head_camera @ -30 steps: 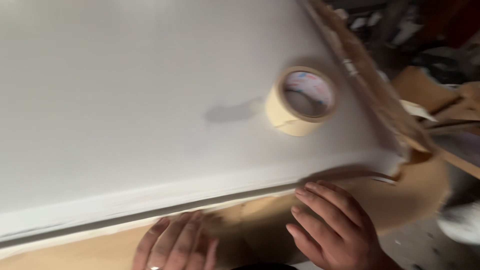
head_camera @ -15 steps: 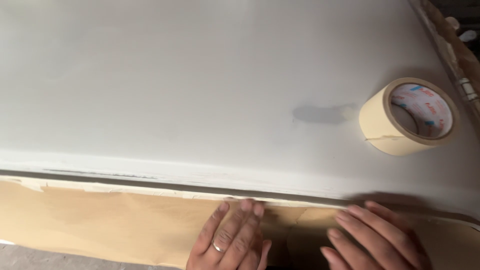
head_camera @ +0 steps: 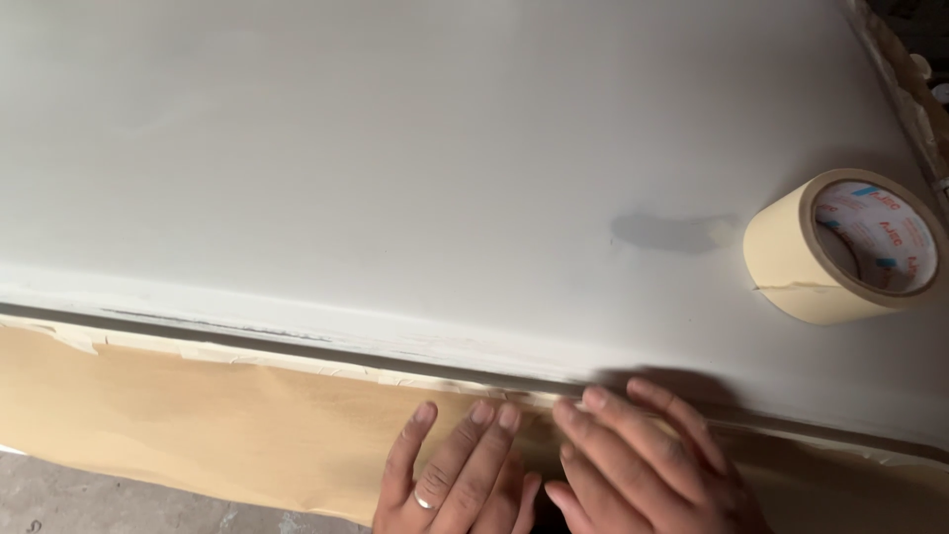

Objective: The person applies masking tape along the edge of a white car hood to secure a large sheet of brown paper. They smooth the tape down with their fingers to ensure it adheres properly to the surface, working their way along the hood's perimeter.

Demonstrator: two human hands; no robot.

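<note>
A broad white painted panel point(head_camera: 445, 168) fills most of the view, smooth and matte, with a grey smudge point(head_camera: 672, 232) toward its right side. Along its lower edge runs a dark seam, and below that hangs tan masking paper point(head_camera: 198, 425), fixed at the top by a strip of pale masking tape point(head_camera: 297, 358).

My left hand point(head_camera: 455, 475) lies flat on the paper, fingers extended and together, a ring on one finger, fingertips just below the tape line. It grasps nothing; it presses. My right hand point(head_camera: 643, 465) lies just beside it, touching or nearly touching it at the lower edge of the frame, fingers spread slightly and angled up and left, the tips resting on the tape strip where paper meets panel. It is likewise unclenched and holds nothing.

The paper is flat with faint creases. The tape strip is uneven to the left, with small ragged tabs near the far left end. The paper's lower edge ends above a grey concrete floor point(head_camera: 99, 499).

A roll of cream masking tape point(head_camera: 840, 259) rests on the panel, well apart from my hands to the upper right, its loose end showing on the outer face. The panel's right border is rough with tape and paper point(head_camera: 905, 89). The panel lies bare to the left.
</note>
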